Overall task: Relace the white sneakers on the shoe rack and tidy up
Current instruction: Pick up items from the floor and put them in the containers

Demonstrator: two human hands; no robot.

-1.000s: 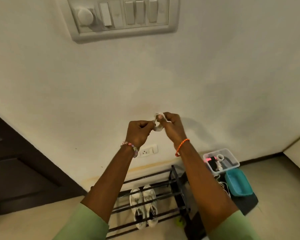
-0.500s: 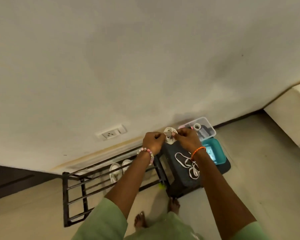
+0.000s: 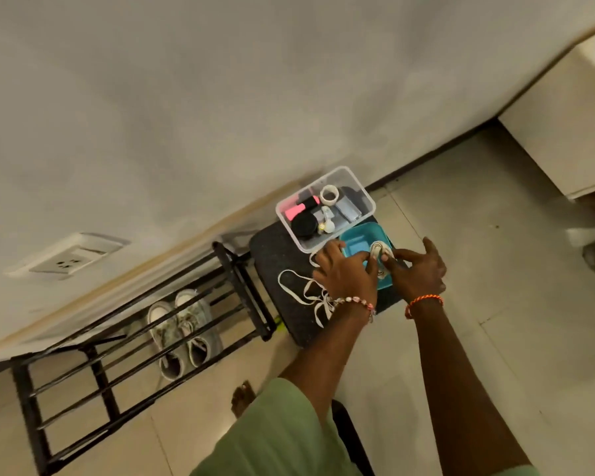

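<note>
A pair of white sneakers [image 3: 182, 329] stands on the black shoe rack [image 3: 93, 376] at the lower left. My left hand [image 3: 346, 274] and my right hand [image 3: 418, 269] both pinch a coiled white lace [image 3: 378, 252] just over the teal tray [image 3: 356, 243]. A second white lace [image 3: 304, 292] lies loose on the black stool [image 3: 275, 266], partly under my left wrist.
A clear plastic box [image 3: 366, 195] holding a tape roll, a pink item and a black round tin sits behind the teal tray on the stool. A wall socket [image 3: 66, 257] is at the left. Tiled floor [image 3: 495, 304] spreads to the right. My bare foot [image 3: 243, 396] shows below.
My view swung down from the wall to the stool. Both hands carried the coiled lace from chest height down to the teal tray.
</note>
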